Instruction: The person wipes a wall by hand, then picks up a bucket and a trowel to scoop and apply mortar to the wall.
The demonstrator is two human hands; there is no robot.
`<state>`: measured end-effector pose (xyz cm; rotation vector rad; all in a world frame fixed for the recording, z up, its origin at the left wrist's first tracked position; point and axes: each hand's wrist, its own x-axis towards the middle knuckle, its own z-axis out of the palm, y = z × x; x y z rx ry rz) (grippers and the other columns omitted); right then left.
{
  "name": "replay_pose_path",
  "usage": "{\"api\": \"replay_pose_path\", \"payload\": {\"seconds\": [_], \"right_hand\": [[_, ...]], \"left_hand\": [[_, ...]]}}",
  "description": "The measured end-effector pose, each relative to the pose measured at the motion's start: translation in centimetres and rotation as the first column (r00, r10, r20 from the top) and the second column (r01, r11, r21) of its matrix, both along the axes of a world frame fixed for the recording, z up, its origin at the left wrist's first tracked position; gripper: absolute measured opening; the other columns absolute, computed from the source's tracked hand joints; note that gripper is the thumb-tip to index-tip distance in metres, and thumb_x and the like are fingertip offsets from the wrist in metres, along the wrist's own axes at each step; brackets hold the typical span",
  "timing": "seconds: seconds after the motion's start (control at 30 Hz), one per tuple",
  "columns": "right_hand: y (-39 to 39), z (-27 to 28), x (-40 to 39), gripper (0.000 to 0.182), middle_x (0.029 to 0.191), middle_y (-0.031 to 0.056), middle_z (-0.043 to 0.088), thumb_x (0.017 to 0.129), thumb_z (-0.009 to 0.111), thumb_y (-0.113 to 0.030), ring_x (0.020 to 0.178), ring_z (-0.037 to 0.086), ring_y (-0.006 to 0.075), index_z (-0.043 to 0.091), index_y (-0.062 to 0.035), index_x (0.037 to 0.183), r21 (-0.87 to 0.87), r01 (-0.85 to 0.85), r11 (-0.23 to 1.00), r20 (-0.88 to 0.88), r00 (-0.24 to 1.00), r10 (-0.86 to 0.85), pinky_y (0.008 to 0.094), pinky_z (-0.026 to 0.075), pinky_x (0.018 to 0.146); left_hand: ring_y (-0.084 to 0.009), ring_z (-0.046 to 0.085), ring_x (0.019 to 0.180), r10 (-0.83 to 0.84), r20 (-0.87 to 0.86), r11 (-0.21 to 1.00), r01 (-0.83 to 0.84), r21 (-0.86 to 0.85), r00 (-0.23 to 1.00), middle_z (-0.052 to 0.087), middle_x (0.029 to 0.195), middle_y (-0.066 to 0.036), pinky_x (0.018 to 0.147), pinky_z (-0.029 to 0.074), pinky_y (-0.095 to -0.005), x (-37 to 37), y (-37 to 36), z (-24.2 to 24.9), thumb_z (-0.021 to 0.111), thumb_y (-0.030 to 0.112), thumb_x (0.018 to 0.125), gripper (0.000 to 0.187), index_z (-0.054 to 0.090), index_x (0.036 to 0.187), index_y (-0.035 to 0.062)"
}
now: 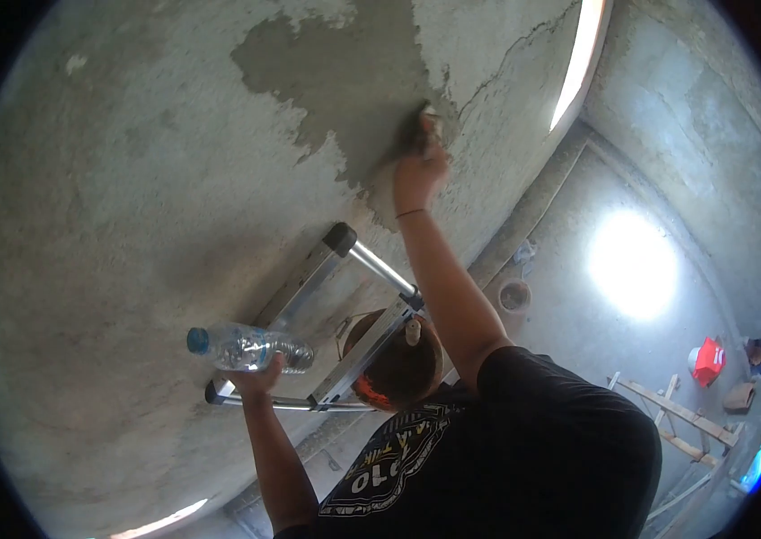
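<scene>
Left hand holds illegibly labelled bottle, right hand a tool.

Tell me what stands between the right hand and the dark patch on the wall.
Only the tool in the right hand, at the right edge of the dark patch; blur hides whether it touches. Nothing else visible is in the way: the ladder is lower in view, off that path.

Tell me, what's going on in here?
Someone in a black shirt is at a rough wall. Their right hand holds a tool, too blurred to name, by a dark patch on it. Their left hand holds a blue-capped plastic bottle near the ladder.
</scene>
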<state>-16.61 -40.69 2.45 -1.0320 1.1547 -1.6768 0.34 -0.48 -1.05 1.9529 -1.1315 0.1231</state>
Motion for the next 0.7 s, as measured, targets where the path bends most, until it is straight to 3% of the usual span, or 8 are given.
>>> {"api": "replay_pose_path", "payload": {"seconds": [0.07, 0.13, 0.17, 0.27, 0.33, 0.5, 0.57, 0.7], "right_hand": [[1.2, 1.2, 1.2, 0.046, 0.115, 0.0197, 0.066, 0.078, 0.049, 0.012, 0.104, 0.065, 0.0335, 0.067, -0.0042, 0.117, -0.081, -0.014, 0.997, 0.026, 1.000, 0.016, 0.0352, 0.049, 0.089], [2.7, 2.5, 1.6, 0.044, 0.109, 0.0172, 0.067, 0.078, 0.051, 0.012, 0.099, 0.066, 0.0312, 0.067, -0.0033, 0.116, -0.387, 0.044, 0.921, -0.112, 0.989, -0.094, 0.0325, 0.049, 0.087], [3.5, 2.9, 0.6, 0.044, 0.109, 0.0172, 0.067, 0.078, 0.051, 0.012, 0.099, 0.066, 0.0312, 0.067, -0.0033, 0.116, -0.375, 0.056, 0.925, -0.111, 0.988, -0.104, 0.0325, 0.049, 0.087], [4.1, 1.7, -0.6, 0.037, 0.102, 0.0136, 0.068, 0.082, 0.054, 0.008, 0.093, 0.065, 0.0239, 0.065, -0.0028, 0.116, -0.447, -0.148, 0.882, 0.021, 0.984, 0.175, 0.0310, 0.049, 0.084], [2.9, -2.9, -0.2, 0.033, 0.100, 0.0092, 0.067, 0.088, 0.054, 0.004, 0.088, 0.062, 0.0177, 0.064, -0.0041, 0.119, -0.163, -0.028, 0.986, 0.365, 0.927, 0.086, 0.0294, 0.048, 0.081], [-3.0, -4.0, -1.2, 0.038, 0.102, 0.0104, 0.069, 0.089, 0.047, 0.009, 0.094, 0.064, 0.0186, 0.062, -0.0020, 0.122, 0.233, 0.002, 0.972, 0.178, 0.983, -0.045, 0.0307, 0.047, 0.089], [-2.3, 1.8, 0.2, 0.041, 0.106, 0.0145, 0.069, 0.083, 0.048, 0.010, 0.102, 0.064, 0.0227, 0.064, -0.0020, 0.120, -0.014, 0.174, 0.985, 0.221, 0.961, -0.167, 0.0319, 0.044, 0.095], [-1.2, 7.8, 2.5, 0.049, 0.119, 0.0144, 0.066, 0.083, 0.047, 0.011, 0.112, 0.061, 0.0215, 0.063, -0.0078, 0.125, -0.360, 0.081, 0.930, 0.166, 0.986, -0.022, 0.0298, 0.043, 0.097]], "left_hand": [[-0.0266, 0.056, 0.108, 0.005, -0.043, 0.992, -0.010, -0.124, 0.999, 0.054, 0.120, -0.013, 0.096, 0.045, -0.0415, 0.2, 0.0, -0.7, 0.087, 0.051, 0.061, 0.099, 0.040, 0.131, -0.0004], [-0.0274, 0.055, 0.109, 0.015, -0.034, 0.998, -0.017, -0.062, 0.999, 0.053, 0.121, -0.014, 0.097, 0.044, -0.0423, 0.0, 0.8, -0.5, 0.087, 0.053, 0.061, 0.102, 0.038, 0.133, -0.0007], [-0.0283, 0.055, 0.110, 0.029, -0.020, 0.999, -0.029, -0.021, 0.999, 0.053, 0.123, -0.015, 0.098, 0.043, -0.0432, 0.1, 0.9, -0.3, 0.086, 0.054, 0.061, 0.105, 0.036, 0.135, -0.0010], [-0.0295, 0.052, 0.115, 0.055, -0.070, 0.997, -0.051, 0.059, 0.996, 0.051, 0.128, -0.016, 0.101, 0.040, -0.0446, 0.7, 0.9, 0.1, 0.085, 0.057, 0.061, 0.112, 0.032, 0.139, -0.0021], [-0.0280, 0.054, 0.112, 0.035, -0.038, 0.998, -0.037, -0.054, 0.999, 0.052, 0.124, -0.014, 0.099, 0.041, -0.0433, 0.2, 0.4, 0.5, 0.086, 0.056, 0.061, 0.108, 0.035, 0.136, -0.0010], [-0.0254, 0.058, 0.103, -0.011, -0.095, 0.986, -0.006, -0.168, 0.995, 0.058, 0.112, -0.011, 0.094, 0.045, -0.0410, -0.7, -0.1, 0.6, 0.087, 0.050, 0.062, 0.097, 0.039, 0.132, 0.0014], [-0.0255, 0.057, 0.104, -0.019, 0.013, 0.978, 0.021, -0.206, 1.000, 0.058, 0.112, -0.011, 0.094, 0.045, -0.0403, -0.2, -0.2, 0.2, 0.087, 0.050, 0.063, 0.095, 0.040, 0.130, 0.0016], [-0.0258, 0.057, 0.104, -0.034, 0.193, 0.999, 0.032, 0.013, 0.981, 0.058, 0.112, -0.011, 0.094, 0.046, -0.0396, 1.1, 0.7, 0.1, 0.087, 0.047, 0.063, 0.093, 0.041, 0.130, 0.0021]]}}
